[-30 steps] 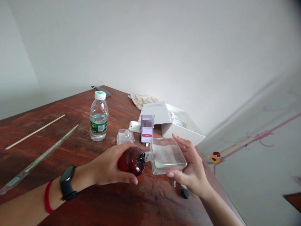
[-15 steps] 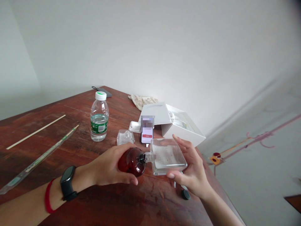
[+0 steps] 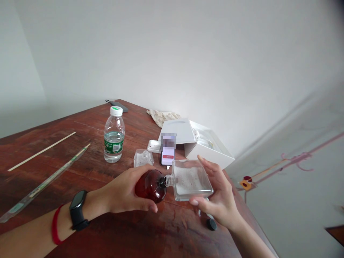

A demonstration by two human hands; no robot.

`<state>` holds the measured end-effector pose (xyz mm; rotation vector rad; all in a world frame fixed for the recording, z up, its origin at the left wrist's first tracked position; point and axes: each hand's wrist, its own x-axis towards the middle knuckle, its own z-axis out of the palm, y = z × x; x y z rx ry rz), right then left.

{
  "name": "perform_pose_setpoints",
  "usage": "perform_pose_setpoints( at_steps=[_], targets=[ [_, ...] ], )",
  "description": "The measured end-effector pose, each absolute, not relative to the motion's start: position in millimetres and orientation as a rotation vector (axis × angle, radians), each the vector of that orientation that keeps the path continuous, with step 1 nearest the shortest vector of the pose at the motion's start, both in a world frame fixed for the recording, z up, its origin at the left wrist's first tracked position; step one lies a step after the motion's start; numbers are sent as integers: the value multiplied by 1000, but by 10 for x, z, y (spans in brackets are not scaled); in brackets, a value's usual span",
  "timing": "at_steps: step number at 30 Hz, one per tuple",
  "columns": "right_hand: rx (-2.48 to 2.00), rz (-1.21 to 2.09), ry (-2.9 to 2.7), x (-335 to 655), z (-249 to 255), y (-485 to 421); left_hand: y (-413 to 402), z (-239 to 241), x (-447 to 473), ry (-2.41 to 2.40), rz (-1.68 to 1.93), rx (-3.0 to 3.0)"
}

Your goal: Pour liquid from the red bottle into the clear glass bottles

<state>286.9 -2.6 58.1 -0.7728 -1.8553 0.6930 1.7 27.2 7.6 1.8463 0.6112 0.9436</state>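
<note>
My left hand [image 3: 123, 191] is wrapped round a dark red round bottle [image 3: 150, 185], tipped sideways so its black neck meets the neck of a clear square glass bottle [image 3: 190, 179]. My right hand [image 3: 219, 195] holds that clear bottle from the right and underneath, lying on its side; a foamy clear liquid shows inside it. Both bottles hang just above the wooden table [image 3: 88, 172]. A black watch and a red band sit on my left wrist.
Behind the hands stand a phone [image 3: 168, 150], a small clear glass stopper [image 3: 143, 157], a water bottle [image 3: 114, 134] and an open white box [image 3: 200, 141]. A cloth [image 3: 163, 116] lies farther back. Two long sticks [image 3: 40, 150] lie at left. A small black cap [image 3: 212, 224] rests near the table's right edge.
Both hands and the two bottles have stayed almost still, neck to neck; the view has shifted very slightly.
</note>
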Motion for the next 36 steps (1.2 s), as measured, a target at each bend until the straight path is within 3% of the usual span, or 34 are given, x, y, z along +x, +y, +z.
perform_pose_setpoints(
  at_steps=[11,36],
  targets=[
    [-836,548,-1880,2931,559,-11,273,79,7,595,938,1852],
    [-767,575,-1925,2865,652,-30,286,66,14,564,963,1863]
  ],
)
